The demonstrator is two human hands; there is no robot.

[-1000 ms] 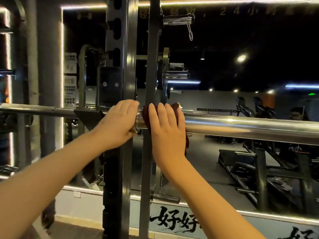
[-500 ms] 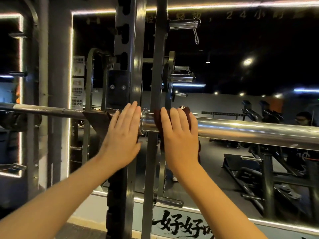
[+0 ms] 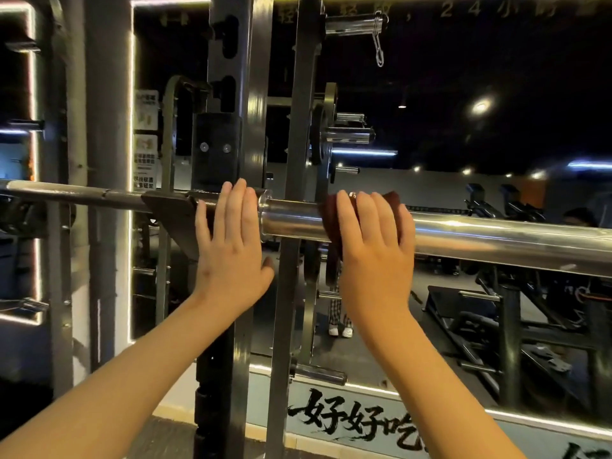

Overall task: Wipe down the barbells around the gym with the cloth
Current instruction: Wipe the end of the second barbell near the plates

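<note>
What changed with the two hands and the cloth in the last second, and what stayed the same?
The left hand let go of the barbell: its fingers, curled over the bar before, now lie straight against it. The right hand slid the cloth to the right along the sleeve, away from the collar. The barbell stayed on the rack; the right hand kept hold of the cloth.

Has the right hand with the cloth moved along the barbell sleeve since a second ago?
Yes. The right hand, holding the dark red cloth, slid rightward along the shiny steel barbell sleeve, away from its collar.
</note>
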